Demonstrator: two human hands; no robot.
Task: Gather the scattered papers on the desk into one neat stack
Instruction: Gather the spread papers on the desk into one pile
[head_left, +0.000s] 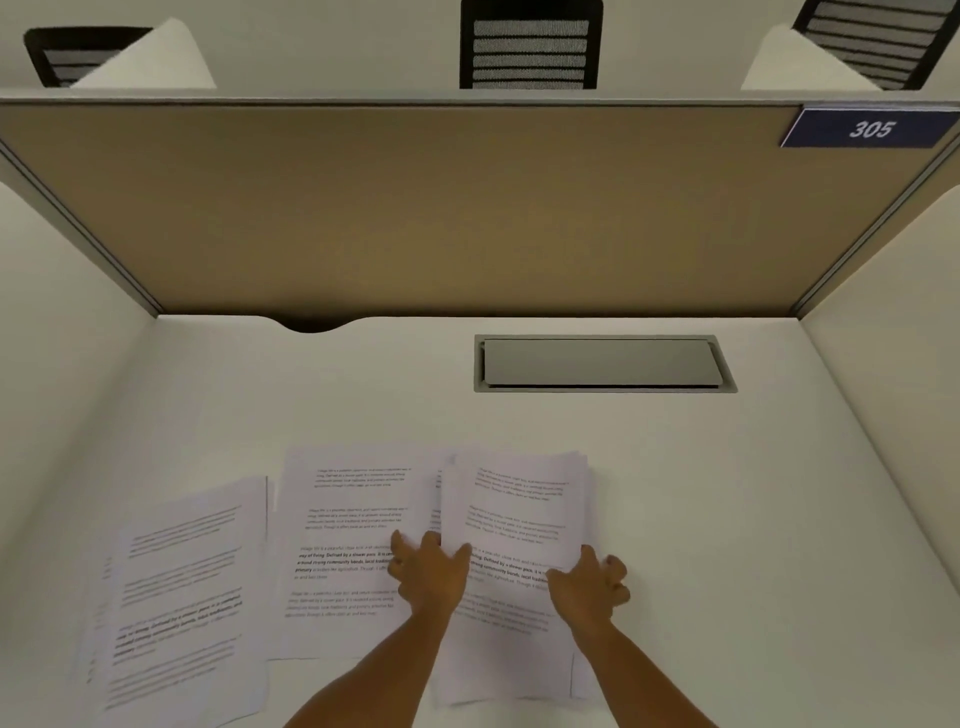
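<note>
Three groups of printed white papers lie side by side on the white desk. The right pile holds several sheets, slightly fanned. My left hand rests at its left edge, fingers spread over the seam with the middle sheets. My right hand grips the pile's right edge, fingers curled around it. The left papers lie askew, apart from both hands, with more sheets poking out beneath them.
A grey cable hatch is set into the desk behind the papers. A tan partition closes the back, white side panels stand left and right. A cable notch cuts the back edge. A blue "305" sign hangs top right.
</note>
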